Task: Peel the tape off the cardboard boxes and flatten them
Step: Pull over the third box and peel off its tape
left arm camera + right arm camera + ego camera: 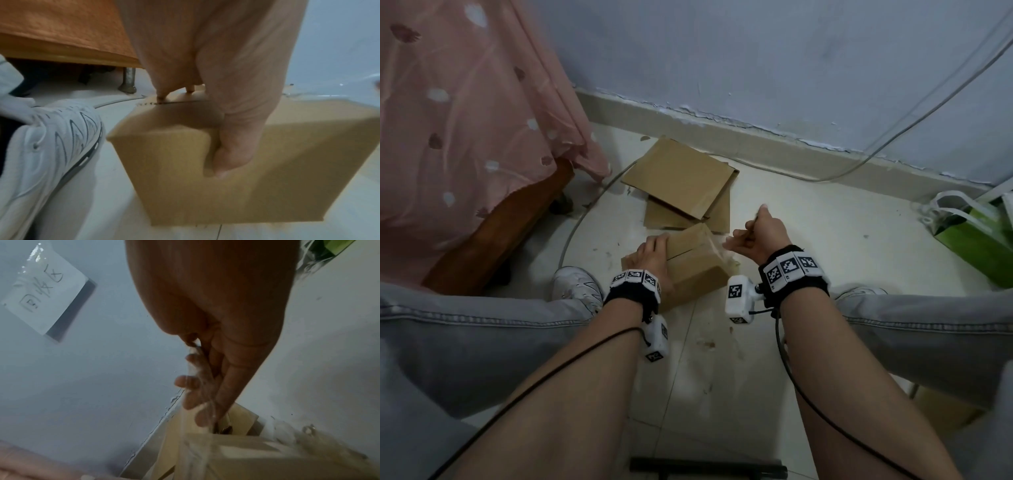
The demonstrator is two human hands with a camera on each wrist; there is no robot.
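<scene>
A small brown cardboard box stands on the floor between my feet. My left hand lies over its top left corner, thumb curled down the near side, gripping it. My right hand hovers just right of the box, its curled fingers pinching a strip of clear tape. The tape stretches from the fingers down to the box's right end. Beyond the box lie two flattened cardboard sheets, one on the other.
A bed with a pink cover and a wooden frame stands on the left. A green bag sits at the right by the wall. Cables run across the tiled floor. My white shoe is left of the box.
</scene>
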